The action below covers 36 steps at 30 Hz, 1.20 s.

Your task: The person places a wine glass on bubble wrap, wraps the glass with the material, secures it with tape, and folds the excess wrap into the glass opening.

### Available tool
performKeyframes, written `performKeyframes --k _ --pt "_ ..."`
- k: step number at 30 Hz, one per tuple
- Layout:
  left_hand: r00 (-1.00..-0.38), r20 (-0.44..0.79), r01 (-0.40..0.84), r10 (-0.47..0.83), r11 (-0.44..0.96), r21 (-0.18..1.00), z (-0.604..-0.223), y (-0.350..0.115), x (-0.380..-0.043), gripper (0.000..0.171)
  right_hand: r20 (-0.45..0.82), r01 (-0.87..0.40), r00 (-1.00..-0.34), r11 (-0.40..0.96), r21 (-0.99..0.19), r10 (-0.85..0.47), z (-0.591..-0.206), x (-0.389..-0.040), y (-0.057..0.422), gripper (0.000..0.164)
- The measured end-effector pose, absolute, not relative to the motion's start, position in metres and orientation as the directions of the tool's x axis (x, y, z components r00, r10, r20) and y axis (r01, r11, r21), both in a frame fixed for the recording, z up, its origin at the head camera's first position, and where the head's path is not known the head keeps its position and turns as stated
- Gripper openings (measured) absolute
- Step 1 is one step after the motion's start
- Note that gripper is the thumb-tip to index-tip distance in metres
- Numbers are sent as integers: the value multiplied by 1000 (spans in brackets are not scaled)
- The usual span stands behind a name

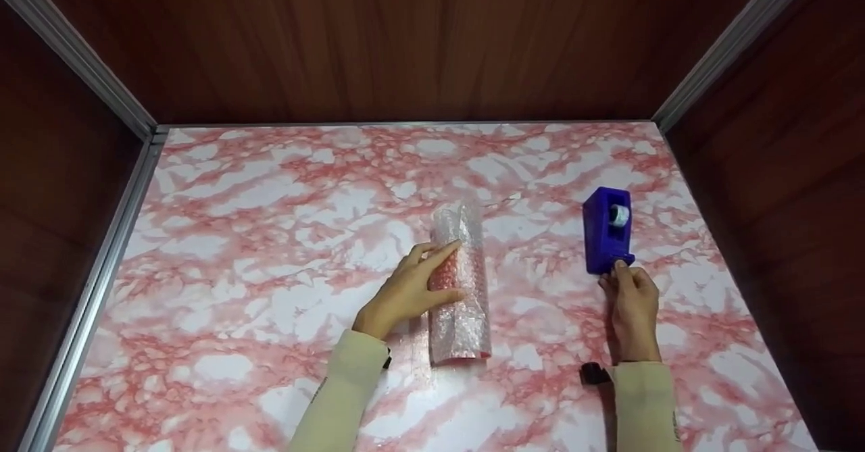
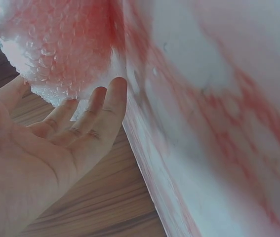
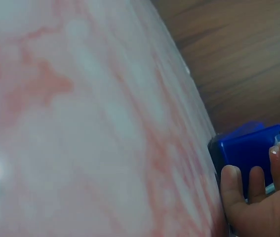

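Note:
A bubble-wrapped roll [image 1: 461, 330] lies lengthwise on the table, with something red showing through the clear wrap. My left hand [image 1: 405, 291] rests on its left side, forefinger and thumb stretched over the top. In the left wrist view the other fingers [image 2: 111, 106] extend loosely beside the bubble wrap [image 2: 56, 44]. Over to the right stands a blue tape dispenser [image 1: 597, 236] holding a small tape roll [image 1: 619, 216]. At its near end, my right hand [image 1: 635, 300] pinches the tape's end between thumb and forefinger; the strip itself is mostly hidden.
The table [image 1: 270, 249] has a red-and-white marbled top. Dark wood panels [image 1: 405, 46] enclose it at the back and both sides, with metal rails [image 1: 88, 303] along the edges. Black wrist straps [image 1: 595, 373] show at the sleeves.

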<state>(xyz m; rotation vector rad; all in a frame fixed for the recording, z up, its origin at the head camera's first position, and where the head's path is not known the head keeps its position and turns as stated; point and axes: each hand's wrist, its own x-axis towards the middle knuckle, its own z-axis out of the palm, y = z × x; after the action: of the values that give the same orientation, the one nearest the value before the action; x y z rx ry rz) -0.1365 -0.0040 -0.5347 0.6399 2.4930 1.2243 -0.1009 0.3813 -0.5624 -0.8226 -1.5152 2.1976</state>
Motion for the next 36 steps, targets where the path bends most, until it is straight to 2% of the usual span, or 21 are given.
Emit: performKeyframes --k 18,36 --pt "-851 -61 278 522 544 792 -532 -3 -135 87 -298 95 -792 -375 -922 533 -563 -97 382 26" --pt "-850 -59 281 524 544 790 -532 0 -137 86 -261 33 -808 -403 -915 529 -564 -97 380 26"
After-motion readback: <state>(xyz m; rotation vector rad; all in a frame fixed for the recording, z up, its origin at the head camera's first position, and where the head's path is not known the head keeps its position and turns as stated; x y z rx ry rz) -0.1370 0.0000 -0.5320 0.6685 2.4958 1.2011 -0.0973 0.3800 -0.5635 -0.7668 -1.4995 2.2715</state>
